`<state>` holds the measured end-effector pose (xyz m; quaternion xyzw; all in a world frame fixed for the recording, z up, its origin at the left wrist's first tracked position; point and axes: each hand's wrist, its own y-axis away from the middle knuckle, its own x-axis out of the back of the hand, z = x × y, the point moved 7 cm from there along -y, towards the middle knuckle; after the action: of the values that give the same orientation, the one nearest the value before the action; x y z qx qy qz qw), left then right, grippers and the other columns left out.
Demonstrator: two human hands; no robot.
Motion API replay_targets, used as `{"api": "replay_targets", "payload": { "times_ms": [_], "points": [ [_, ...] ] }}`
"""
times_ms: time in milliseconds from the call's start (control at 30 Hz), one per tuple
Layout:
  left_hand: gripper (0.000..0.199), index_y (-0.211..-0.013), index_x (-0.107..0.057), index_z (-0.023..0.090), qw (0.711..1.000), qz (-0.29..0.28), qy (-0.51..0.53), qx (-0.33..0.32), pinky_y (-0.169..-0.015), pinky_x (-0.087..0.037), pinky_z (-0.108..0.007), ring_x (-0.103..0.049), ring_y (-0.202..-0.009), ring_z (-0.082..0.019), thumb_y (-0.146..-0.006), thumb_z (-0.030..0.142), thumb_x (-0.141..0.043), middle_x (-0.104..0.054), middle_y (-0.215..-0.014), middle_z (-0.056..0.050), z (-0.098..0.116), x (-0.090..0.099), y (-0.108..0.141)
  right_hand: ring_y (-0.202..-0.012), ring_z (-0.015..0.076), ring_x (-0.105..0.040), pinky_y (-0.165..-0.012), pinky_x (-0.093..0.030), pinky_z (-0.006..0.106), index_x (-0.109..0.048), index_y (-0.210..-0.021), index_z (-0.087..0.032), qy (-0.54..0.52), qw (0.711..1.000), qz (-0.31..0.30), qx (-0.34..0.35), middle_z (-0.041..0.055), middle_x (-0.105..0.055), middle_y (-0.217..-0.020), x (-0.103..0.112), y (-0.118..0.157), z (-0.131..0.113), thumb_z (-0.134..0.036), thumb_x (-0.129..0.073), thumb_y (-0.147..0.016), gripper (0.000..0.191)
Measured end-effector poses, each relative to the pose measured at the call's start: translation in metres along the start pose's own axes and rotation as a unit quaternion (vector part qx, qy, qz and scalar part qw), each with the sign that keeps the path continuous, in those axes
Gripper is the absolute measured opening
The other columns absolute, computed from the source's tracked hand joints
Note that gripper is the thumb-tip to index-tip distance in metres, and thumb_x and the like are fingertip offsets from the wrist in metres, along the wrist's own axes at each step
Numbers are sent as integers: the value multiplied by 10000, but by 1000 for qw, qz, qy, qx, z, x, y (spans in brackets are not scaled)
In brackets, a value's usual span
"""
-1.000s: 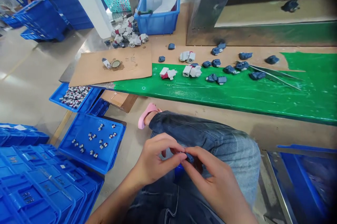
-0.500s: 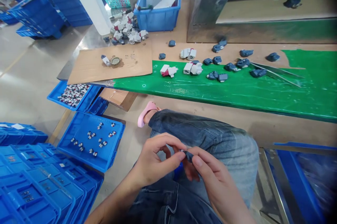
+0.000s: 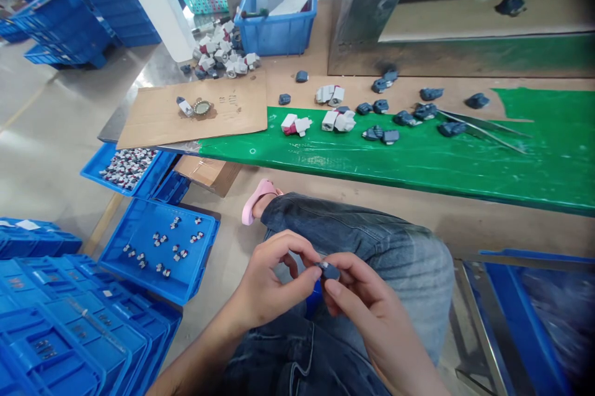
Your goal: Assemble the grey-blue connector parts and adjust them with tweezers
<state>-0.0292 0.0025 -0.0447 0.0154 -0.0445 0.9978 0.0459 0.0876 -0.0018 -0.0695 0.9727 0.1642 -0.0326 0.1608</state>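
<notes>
Above my lap, a small dark blue plastic part (image 3: 330,271) with a pale spot is held between both hands. My left hand (image 3: 274,278) pinches its left end with thumb and forefinger. Thumb and fingers of my right hand (image 3: 367,297) close on its right side, hiding some of it. On the bench beyond lie several similar dark blue parts (image 3: 372,132) and a few white-and-red parts (image 3: 295,125). A pair of tweezers (image 3: 483,129) rests among the blue ones, at the right.
The bench has a green covering (image 3: 325,157) and a cardboard sheet (image 3: 153,117) bearing a bottle cap (image 3: 202,108). Behind stand a heap of white parts (image 3: 225,52) and a blue basket (image 3: 276,36) of bottles. At lower left are a blue tray (image 3: 162,278) and stacked blue crates (image 3: 69,321).
The blue part has turned slightly between my fingers, and more of its surface shows. My right fingers have shifted a little left on it. The bench things lie as before.
</notes>
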Motion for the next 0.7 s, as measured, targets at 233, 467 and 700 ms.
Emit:
{"api": "replay_targets", "payload": {
  "times_ms": [233,467,700],
  "points": [
    [70,-845,-586,176,999,-16,-7,48,-602,-418,-185,-522,-780,-110,-792,199,-545,-560,-820,-15,-3,2,-1,-559,110,-463,-496,-395,213,-576,-859,-231,92,995,28,38,-25,-477,-621,6,1,-5,-321,-575,-761,133],
    [57,-827,-587,173,998,-22,-27,57,-532,-388,-178,-515,-703,-94,-782,180,-553,-570,-788,-8,-5,1,0,-539,112,-463,-485,-390,217,-586,-866,-225,126,990,43,46,-27,-474,-593,10,1,-4,-325,-559,-765,145],
    [92,-844,-576,163,999,-7,-27,16,-551,-412,-183,-522,-717,-101,-778,119,-530,-573,-806,-23,-2,-1,2,-512,104,-443,-473,-370,213,-560,-817,-194,73,997,23,6,-31,-450,-548,8,1,3,-404,-538,-781,215]
  ]
}}
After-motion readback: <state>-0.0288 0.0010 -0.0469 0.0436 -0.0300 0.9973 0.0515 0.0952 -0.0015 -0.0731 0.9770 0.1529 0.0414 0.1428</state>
